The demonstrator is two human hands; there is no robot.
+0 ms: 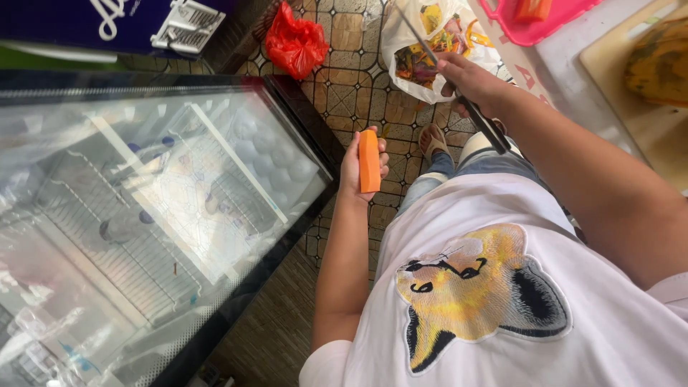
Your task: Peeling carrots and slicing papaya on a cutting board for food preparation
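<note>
Beside the glass-topped freezer [143,215], my left hand [358,168] grips the orange block [370,161] upright, while my right hand [469,82] clasps the knife [459,86] just beyond it.

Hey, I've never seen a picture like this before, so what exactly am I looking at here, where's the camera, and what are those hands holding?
There is one picture, taken by a camera worn on a person's head and pointing down, so you see their own white shirt, arms and feet. No machine is involved, just two bare hands. The left hand holds an orange block, perhaps a cut piece of vegetable. The right hand grips a long knife with a dark handle. To the left is a glass-door fridge with wire shelves. On the patterned tiled floor lie a red bag and a white bag with colourful contents. At top right is a pink tray and a cutting board.
</note>
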